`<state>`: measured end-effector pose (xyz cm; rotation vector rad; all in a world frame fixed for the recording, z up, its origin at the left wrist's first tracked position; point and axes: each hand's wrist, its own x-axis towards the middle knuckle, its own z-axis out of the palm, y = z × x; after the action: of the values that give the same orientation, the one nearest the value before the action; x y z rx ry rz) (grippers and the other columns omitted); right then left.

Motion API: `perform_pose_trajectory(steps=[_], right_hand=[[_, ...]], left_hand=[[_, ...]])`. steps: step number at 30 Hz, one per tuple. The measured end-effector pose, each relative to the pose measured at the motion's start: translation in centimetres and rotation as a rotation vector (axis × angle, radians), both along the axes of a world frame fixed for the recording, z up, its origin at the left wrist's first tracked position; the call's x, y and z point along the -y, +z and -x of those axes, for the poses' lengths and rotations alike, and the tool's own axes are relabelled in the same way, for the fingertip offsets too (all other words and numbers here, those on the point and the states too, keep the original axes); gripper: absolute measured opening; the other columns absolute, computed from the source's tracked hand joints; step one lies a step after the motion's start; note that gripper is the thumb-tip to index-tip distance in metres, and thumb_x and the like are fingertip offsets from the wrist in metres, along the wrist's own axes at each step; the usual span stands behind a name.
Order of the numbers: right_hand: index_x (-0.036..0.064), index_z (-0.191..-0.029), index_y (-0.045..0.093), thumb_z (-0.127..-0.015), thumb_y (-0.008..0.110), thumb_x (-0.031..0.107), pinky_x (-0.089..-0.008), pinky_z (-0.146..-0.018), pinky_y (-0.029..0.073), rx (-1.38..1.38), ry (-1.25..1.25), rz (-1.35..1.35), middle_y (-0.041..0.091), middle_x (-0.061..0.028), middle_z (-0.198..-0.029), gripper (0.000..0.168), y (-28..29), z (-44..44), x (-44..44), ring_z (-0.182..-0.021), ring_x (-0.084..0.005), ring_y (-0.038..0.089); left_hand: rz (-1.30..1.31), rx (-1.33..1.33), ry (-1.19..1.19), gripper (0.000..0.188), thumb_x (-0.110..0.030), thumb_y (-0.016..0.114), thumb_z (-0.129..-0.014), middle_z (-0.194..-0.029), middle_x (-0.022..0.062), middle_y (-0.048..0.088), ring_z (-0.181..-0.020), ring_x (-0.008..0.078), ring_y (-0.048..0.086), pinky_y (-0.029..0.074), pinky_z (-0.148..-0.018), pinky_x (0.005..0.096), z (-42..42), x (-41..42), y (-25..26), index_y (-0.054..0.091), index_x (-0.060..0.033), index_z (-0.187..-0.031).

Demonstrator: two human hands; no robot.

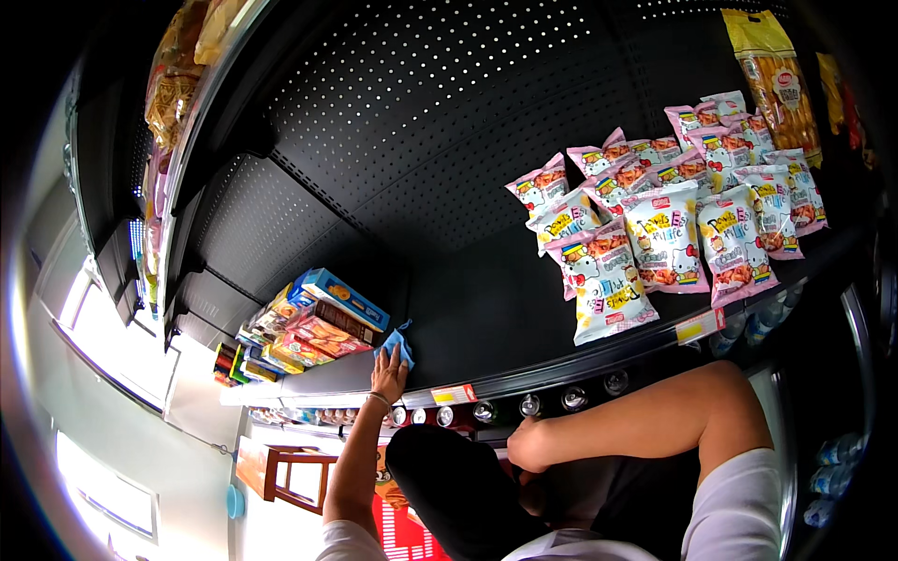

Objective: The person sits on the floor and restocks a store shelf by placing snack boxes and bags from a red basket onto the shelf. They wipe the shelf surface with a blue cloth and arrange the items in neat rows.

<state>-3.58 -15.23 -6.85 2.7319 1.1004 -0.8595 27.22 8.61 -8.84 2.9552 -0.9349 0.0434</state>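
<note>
My left hand (391, 373) rests on a blue cloth (397, 343), pressing it to the black metal shelf (463, 308) near the front edge. Just left of the cloth stand boxed snacks, the nearest a blue cookie box (347, 298). My right hand (527, 446) hangs below the shelf edge beside my dark-clad knee. Its fingers are curled and partly hidden, so whether it holds anything does not show. To the right, several pink-and-white snack bags (666, 238) with cartoon cats lie and lean in a group on the shelf.
A yellow bread bag (779, 91) stands behind the snack bags. Price tags (452, 395) line the shelf front. Bottle tops (530, 404) fill the tier below. An upper shelf with packaged goods (172, 98) juts out at left. A wooden stool (298, 473) and a red crate (403, 529) are below.
</note>
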Motion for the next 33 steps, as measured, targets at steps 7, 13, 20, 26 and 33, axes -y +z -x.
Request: perform_pose_trajectory(steps=[7, 13, 20, 26, 33], right_hand=[[0.012, -0.116, 0.071, -0.08, 0.074, 0.025, -0.0498, -0.078, 0.054, -0.022, -0.021, 0.058, 0.069, -0.0032, -0.118, 0.038, -0.5, 1.1, -0.1, -0.106, -0.0265, 0.065], [0.013, -0.116, 0.071, -0.08, 0.073, 0.024, -0.0502, -0.078, 0.054, -0.07, -0.03, 0.08, 0.067, -0.0029, -0.122, 0.037, -2.3, 1.0, -0.5, -0.108, -0.026, 0.064], [0.01, -0.102, 0.075, -0.085, 0.065, 0.022, -0.0437, -0.079, 0.05, -0.005, 0.014, 0.025, 0.071, -0.0067, -0.109, 0.023, -1.6, 1.5, -0.4, -0.101, -0.0258, 0.067], [0.015, -0.121, 0.069, -0.082, 0.073, 0.027, -0.0577, -0.086, 0.049, -0.081, 0.021, 0.133, 0.067, -0.0066, -0.122, 0.041, -3.7, 0.1, -2.4, -0.111, -0.0333, 0.061], [0.022, -0.127, 0.066, -0.087, 0.071, 0.03, -0.054, -0.086, 0.049, -0.116, 0.048, 0.23, 0.063, 0.0021, -0.129, 0.041, -5.4, -1.3, -3.9, -0.115, -0.0278, 0.059]], left_hand=[[0.022, -0.077, -0.082, 0.062, -0.043, 0.044, -0.099, -0.154, 0.0312, 0.022, -0.142, 0.0477, 0.024, 0.021, -0.117, 0.0488, 0.6, -0.2, 0.9, 0.025, -0.022, -0.155], [-0.092, -0.02, -0.166, 0.064, -0.04, 0.048, -0.097, -0.157, 0.0277, 0.02, -0.144, 0.0439, 0.024, 0.022, -0.116, 0.0485, 6.3, 4.9, 2.1, 0.027, -0.0237, -0.154], [-0.139, -0.102, -0.409, 0.063, -0.041, 0.045, -0.099, -0.16, 0.0248, 0.013, -0.148, 0.0416, 0.015, 0.016, -0.118, 0.0496, 13.0, 11.3, 4.6, 0.024, -0.023, -0.155], [-0.15, -0.118, -0.556, 0.062, -0.044, 0.04, -0.1, -0.161, 0.0235, 0.008, -0.148, 0.0424, 0.012, 0.014, -0.119, 0.052, 16.7, 17.0, 5.2, 0.023, -0.0226, -0.155], [-0.06, -0.077, -0.64, 0.059, -0.043, 0.041, -0.101, -0.159, 0.0238, 0.013, -0.147, 0.0429, 0.015, 0.016, -0.118, 0.0546, 17.0, 21.4, 4.6, 0.027, -0.0226, -0.154]])
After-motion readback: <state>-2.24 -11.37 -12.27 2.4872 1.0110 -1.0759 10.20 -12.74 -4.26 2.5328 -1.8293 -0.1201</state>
